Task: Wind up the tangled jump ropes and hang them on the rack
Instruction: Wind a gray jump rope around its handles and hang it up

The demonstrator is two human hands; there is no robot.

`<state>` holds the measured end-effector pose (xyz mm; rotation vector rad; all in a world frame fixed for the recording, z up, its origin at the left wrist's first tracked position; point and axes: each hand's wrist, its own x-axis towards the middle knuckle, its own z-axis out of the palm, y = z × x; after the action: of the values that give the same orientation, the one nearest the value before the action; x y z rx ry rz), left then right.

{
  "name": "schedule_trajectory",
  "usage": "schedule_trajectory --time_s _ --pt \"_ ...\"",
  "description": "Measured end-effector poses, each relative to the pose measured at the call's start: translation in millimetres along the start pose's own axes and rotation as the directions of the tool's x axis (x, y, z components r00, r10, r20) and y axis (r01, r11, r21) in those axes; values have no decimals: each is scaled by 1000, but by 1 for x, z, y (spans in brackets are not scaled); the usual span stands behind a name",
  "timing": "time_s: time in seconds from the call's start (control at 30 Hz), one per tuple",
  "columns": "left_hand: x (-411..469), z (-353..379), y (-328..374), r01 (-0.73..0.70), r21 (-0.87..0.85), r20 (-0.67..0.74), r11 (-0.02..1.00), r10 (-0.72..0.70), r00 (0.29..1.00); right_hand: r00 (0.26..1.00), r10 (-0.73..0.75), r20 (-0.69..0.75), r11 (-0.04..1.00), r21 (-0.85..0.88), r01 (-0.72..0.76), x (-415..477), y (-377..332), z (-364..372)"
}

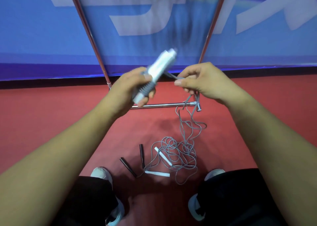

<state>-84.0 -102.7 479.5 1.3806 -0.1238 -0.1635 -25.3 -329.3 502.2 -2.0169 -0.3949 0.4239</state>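
My left hand (pixel 133 88) grips a pair of white jump-rope handles (pixel 162 63) with grey cord coiled round their lower part. My right hand (pixel 200 80) pinches the grey cord (pixel 173 76) just right of the handles. From that hand the cord hangs down to a tangled grey heap (pixel 180 157) on the red floor. In the heap lie two white handles (pixel 163 155) and, to their left, two black handles (pixel 141 154). The chrome rack (pixel 163 105) stands behind my hands, its low crossbar just beneath them.
A blue banner (pixel 154 28) hangs behind the rack's two slanted poles (pixel 89 33). My two feet in pale shoes (pixel 101 172) stand on either side of the rope heap on the red floor (pixel 51 114).
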Motion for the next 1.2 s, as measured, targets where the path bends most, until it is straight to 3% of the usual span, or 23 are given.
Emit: schedule_trajectory --time_s 0.07,0.2,0.3,0.47,0.63,0.7,0.8,0.9,1.0,1.2 --pt "4 -2 2 -6 -228 -170 974 -34 985 999 19 50 999 42 -22 -1 -1 3" --pt "8 -5 -1 -54 -240 -328 969 -29 944 989 83 120 991 96 -95 0 0 9" --pt "8 -3 0 -76 -258 -352 963 -20 936 990 105 92 990 82 -113 1 3 17" --pt "10 -9 7 -91 -289 -393 953 -31 919 993 90 -82 986 150 -77 4 6 20" --pt "10 -16 4 -59 -201 -457 978 -41 889 975 181 129 955 215 -206 -1 7 30" --pt "10 -21 4 -51 -179 -484 982 -43 874 972 186 147 956 201 -213 -2 9 31" --pt "9 -31 4 -60 -173 -513 983 -37 857 970 180 166 969 141 -204 -4 9 29" --pt "8 -41 3 -6 -2 -526 1000 4 851 969 193 156 974 86 -208 -3 9 28" --pt "8 -45 -2 41 79 -527 996 7 850 978 188 92 980 -80 -181 2 12 27" --pt "12 -55 0 32 74 -573 997 17 819 955 206 215 954 -261 -147 0 11 26"
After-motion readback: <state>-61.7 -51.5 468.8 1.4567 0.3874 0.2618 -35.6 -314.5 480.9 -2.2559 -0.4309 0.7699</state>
